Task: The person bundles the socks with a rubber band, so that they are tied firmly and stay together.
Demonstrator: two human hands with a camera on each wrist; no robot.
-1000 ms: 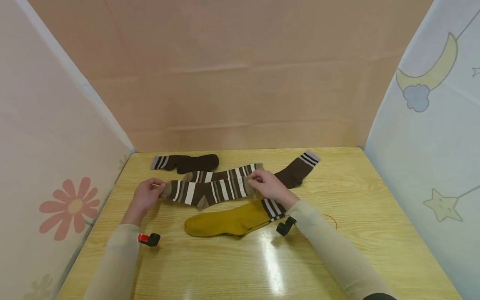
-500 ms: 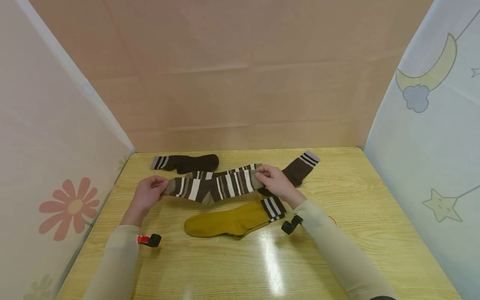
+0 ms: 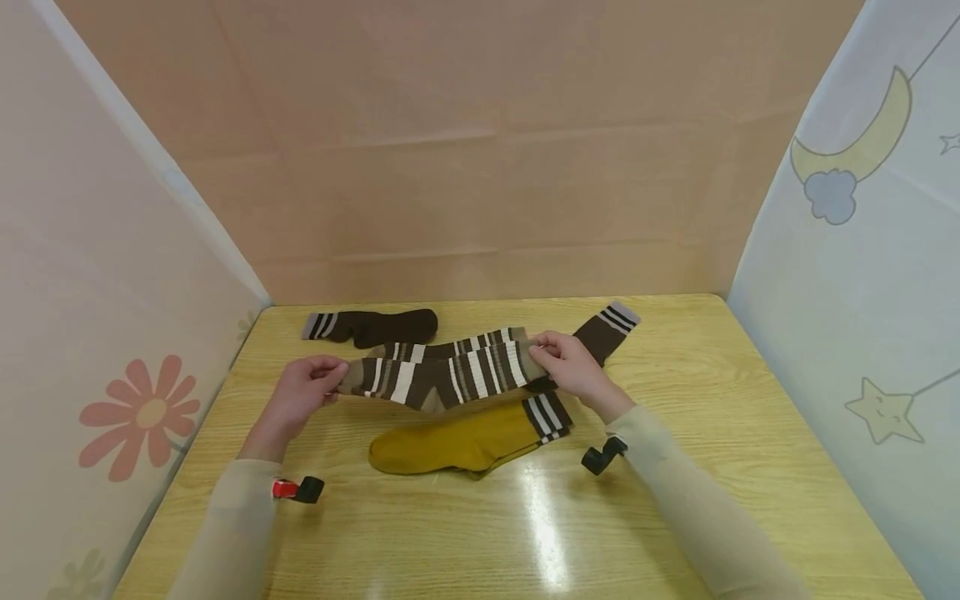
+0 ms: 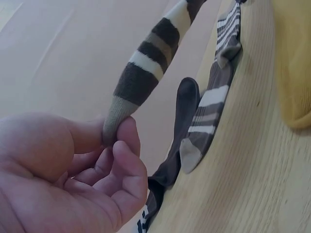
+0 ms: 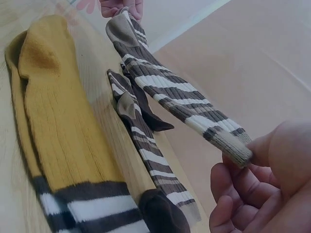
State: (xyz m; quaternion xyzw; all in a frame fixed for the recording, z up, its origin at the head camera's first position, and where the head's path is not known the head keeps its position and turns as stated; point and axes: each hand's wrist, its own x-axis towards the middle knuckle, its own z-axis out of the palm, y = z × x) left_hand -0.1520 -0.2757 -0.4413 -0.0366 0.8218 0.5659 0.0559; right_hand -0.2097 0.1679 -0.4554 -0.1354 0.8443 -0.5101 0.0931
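A striped sock (image 3: 420, 379) in brown, white and tan stretches between my two hands, raised above the table as the wrist views show. My left hand (image 3: 306, 392) pinches its tan toe between thumb and fingers. At the other end, my right hand (image 3: 573, 367) pinches the tan cuff (image 5: 233, 148). Behind it, a matching striped sock (image 4: 209, 111) lies flat on the wood, partly covered by the held one in the head view. Nearer to me, two mustard-yellow socks (image 3: 450, 442) with dark, white-striped cuffs lie one on the other.
One dark brown sock (image 3: 393, 325) with a banded cuff lies at the table's back left. Another dark brown sock (image 3: 600, 337) lies slanted at the back right, its foot partly hidden behind my right hand. Fabric walls enclose the wooden table (image 3: 750, 467) at the back and sides.
Both hands have shifted to the right with the striped sock stretched between them, the right hand farther than the left. The other socks lie where they were.
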